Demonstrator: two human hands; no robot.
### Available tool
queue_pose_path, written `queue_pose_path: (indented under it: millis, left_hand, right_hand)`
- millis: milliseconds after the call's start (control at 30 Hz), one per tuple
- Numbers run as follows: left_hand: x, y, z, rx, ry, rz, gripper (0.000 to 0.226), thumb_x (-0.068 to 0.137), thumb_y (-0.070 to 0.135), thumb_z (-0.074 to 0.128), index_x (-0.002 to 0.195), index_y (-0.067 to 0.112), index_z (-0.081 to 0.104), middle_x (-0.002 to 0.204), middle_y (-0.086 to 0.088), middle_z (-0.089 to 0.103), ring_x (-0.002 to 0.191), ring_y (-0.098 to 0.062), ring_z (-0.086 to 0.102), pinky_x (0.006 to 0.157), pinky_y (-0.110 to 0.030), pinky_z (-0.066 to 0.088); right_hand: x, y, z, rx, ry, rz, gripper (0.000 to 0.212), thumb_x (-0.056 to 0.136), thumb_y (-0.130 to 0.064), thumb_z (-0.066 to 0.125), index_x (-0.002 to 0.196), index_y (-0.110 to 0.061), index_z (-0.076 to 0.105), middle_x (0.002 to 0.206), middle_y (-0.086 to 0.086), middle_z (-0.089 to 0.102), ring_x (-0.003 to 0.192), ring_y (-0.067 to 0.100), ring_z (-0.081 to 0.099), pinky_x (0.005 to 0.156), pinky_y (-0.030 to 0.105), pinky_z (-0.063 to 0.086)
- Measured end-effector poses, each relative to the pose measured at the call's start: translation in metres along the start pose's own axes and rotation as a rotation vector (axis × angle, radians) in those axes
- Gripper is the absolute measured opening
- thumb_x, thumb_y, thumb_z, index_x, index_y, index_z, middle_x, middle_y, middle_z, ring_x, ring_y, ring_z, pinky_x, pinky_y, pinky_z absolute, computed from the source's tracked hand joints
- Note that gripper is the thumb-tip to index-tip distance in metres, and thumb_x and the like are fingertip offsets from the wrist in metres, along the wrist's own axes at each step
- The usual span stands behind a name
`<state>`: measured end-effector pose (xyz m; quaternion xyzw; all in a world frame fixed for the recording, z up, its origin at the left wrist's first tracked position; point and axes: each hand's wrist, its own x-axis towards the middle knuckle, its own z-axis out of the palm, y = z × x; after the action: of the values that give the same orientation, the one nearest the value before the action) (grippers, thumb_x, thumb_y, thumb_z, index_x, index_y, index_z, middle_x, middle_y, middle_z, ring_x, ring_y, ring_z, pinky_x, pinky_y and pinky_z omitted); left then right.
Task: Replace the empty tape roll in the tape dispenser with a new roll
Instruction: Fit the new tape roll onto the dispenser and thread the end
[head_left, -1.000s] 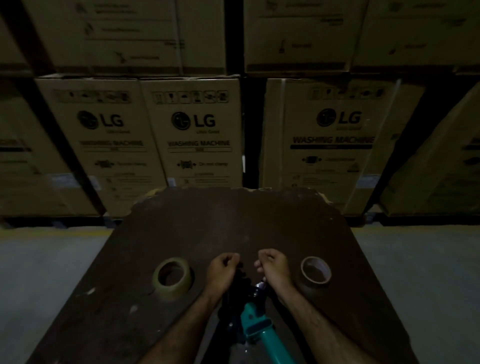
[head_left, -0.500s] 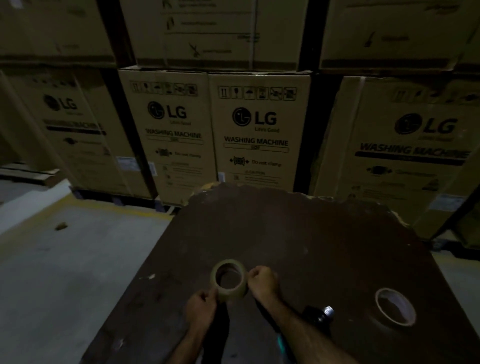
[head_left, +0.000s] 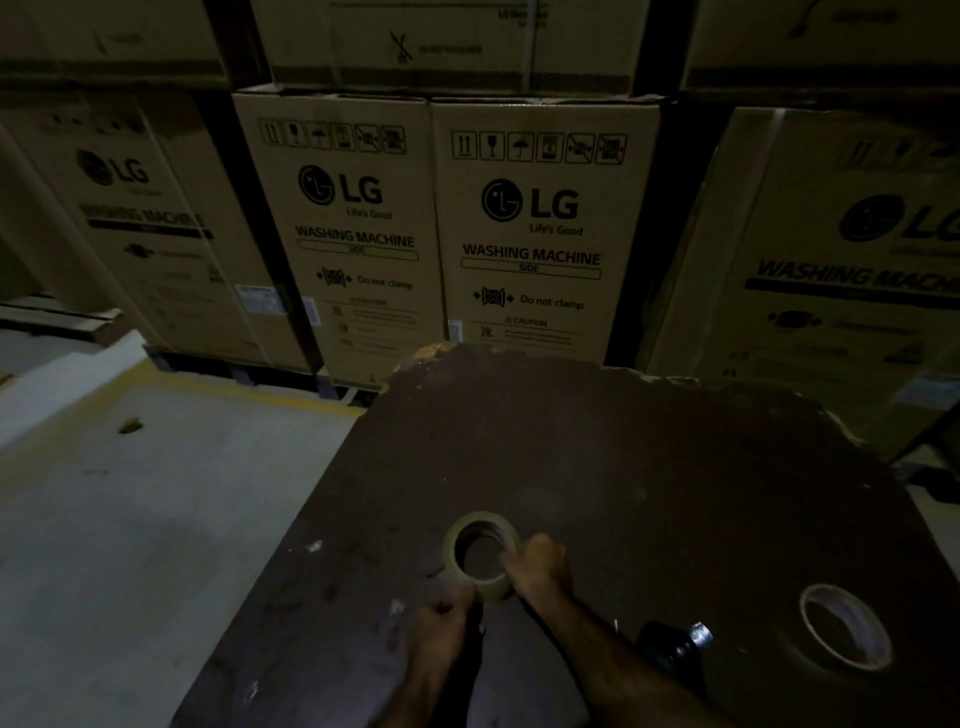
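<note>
A full roll of clear tape (head_left: 480, 555) lies flat on the dark brown table (head_left: 623, 457). My right hand (head_left: 537, 566) grips its right rim, fingers curled over the edge into the core. At the roll's near left edge, my left hand (head_left: 441, 623) pinches it. The empty cardboard core (head_left: 841, 626) lies flat at the right. The tape dispenser (head_left: 675, 649), dark with a metal roller end, lies just behind my right forearm, mostly hidden in shadow.
Stacked washing-machine cartons (head_left: 530, 223) form a wall right behind the table. Grey concrete floor (head_left: 130, 519) with a yellow line opens to the left. The table's far edge is chipped and ragged.
Both hands left the dispenser and went left to the full roll. They now hold it, and the view has swung left.
</note>
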<state>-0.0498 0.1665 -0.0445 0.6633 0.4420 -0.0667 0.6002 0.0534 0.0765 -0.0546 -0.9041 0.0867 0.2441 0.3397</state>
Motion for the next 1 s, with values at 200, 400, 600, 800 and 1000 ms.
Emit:
queue_pose_path:
  millis: [200, 400, 600, 800, 1000]
  left_hand:
    - [-0.021, 0.011, 0.007, -0.306, -0.086, 0.075, 0.019, 0.093, 0.012, 0.056, 0.088, -0.002, 0.068, 0.073, -0.015, 0.064, 0.062, -0.019, 0.057, 0.047, -0.018, 0.047]
    - [-0.055, 0.024, 0.022, -0.510, -0.175, 0.092, 0.021, 0.090, 0.006, 0.057, 0.097, -0.011, 0.066, 0.087, -0.025, 0.066, 0.067, -0.026, 0.063, 0.058, -0.029, 0.052]
    - [-0.093, 0.025, 0.052, -0.501, -0.225, 0.136, 0.022, 0.087, 0.007, 0.062, 0.092, -0.014, 0.067, 0.070, -0.017, 0.069, 0.053, -0.016, 0.065, 0.044, -0.018, 0.050]
    - [-0.119, 0.016, 0.084, -0.369, -0.270, 0.212, 0.021, 0.083, 0.014, 0.069, 0.092, -0.005, 0.068, 0.073, -0.009, 0.072, 0.064, -0.015, 0.066, 0.057, -0.022, 0.052]
    - [-0.130, -0.020, 0.099, 0.008, -0.151, 0.359, 0.033, 0.069, 0.023, 0.082, 0.094, 0.016, 0.063, 0.085, 0.002, 0.071, 0.081, -0.015, 0.067, 0.071, -0.024, 0.052]
  right_hand:
    - [-0.004, -0.002, -0.017, -0.028, 0.011, -0.092, 0.019, 0.077, -0.032, 0.066, 0.071, -0.014, 0.063, 0.082, 0.006, 0.065, 0.077, 0.021, 0.065, 0.061, 0.027, 0.049]
    - [-0.029, 0.016, -0.070, 0.103, 0.049, -0.159, 0.036, 0.078, -0.035, 0.065, 0.058, -0.005, 0.065, 0.054, 0.006, 0.062, 0.047, 0.014, 0.057, 0.048, 0.024, 0.046]
    - [-0.071, 0.056, -0.114, 0.600, -0.098, -0.129, 0.017, 0.087, -0.019, 0.061, 0.090, -0.006, 0.071, 0.071, 0.016, 0.066, 0.048, 0.015, 0.058, 0.043, 0.022, 0.048]
    - [-0.094, 0.097, -0.151, 0.785, -0.072, -0.151, 0.014, 0.085, -0.019, 0.063, 0.085, -0.008, 0.072, 0.069, 0.008, 0.058, 0.051, 0.012, 0.052, 0.046, 0.021, 0.046]
    - [-0.096, 0.128, -0.178, 0.798, 0.021, -0.135, 0.013, 0.084, -0.018, 0.065, 0.079, -0.010, 0.073, 0.057, 0.005, 0.058, 0.045, 0.014, 0.050, 0.045, 0.023, 0.043]
